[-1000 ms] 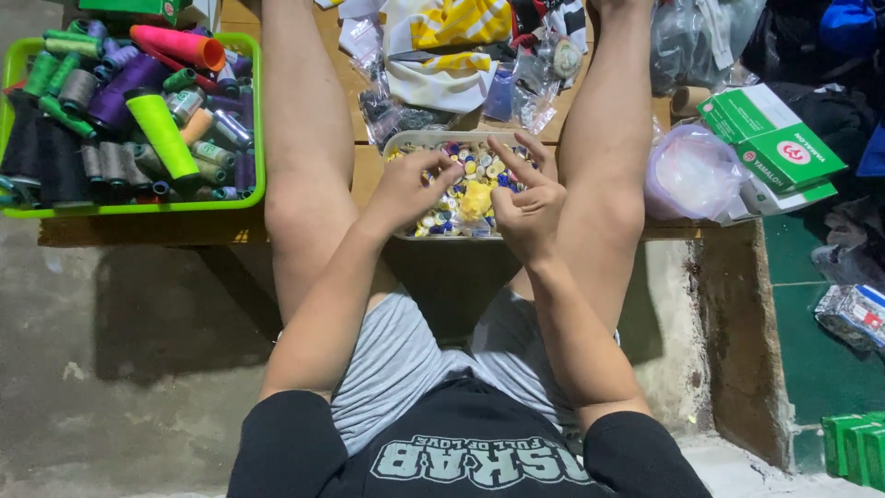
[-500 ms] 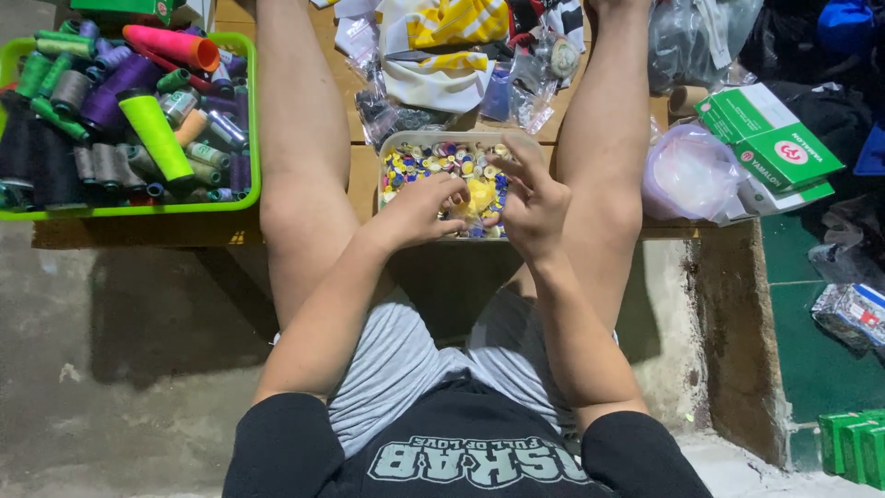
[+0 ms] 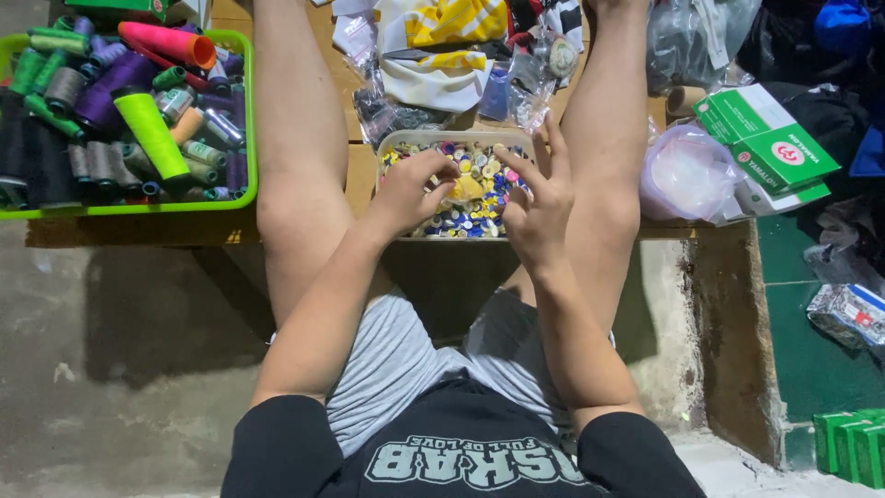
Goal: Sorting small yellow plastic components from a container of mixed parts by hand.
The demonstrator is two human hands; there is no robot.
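Black cloth of a printed T-shirt (image 3: 461, 452) fills the bottom edge of the head view, with grey shorts (image 3: 406, 360) just above it and two bare legs stretched forward on either side. Between the knees sits a pale rectangular tray (image 3: 406, 140) on a wooden board (image 3: 359, 175), heaped with small buttons (image 3: 475, 207) in blue, yellow, white and red.

Over the near left part of that tray the left hand (image 3: 413, 189) rests with its fingers curled inward, tips pressed down among the buttons; whether it has any one of them pinched cannot be told. Close beside it, the right hand (image 3: 537, 198) hovers above the tray's right half with its fingers spread and lifted, palm turned toward the left hand, apparently holding nothing. The two hands are near each other but do not touch.

Left of the left leg, a lime-green plastic basket (image 3: 138, 208) holds many thread spools (image 3: 88, 152) lying on their sides: a bright green cone (image 3: 152, 129), a purple one, a pink cone (image 3: 166, 41) farther back, and smaller green, grey and dark reels.

Right of the right leg lies a translucent pinkish plastic bag (image 3: 682, 171), and just beyond it a stack of green-and-white cardboard boxes (image 3: 765, 138).

Farther off, past the tray, clear plastic packets (image 3: 387, 106) with small contents lie against a folded yellow-and-white fabric (image 3: 442, 46). More green boxes (image 3: 848, 447) stand at the lower right on the green floor.
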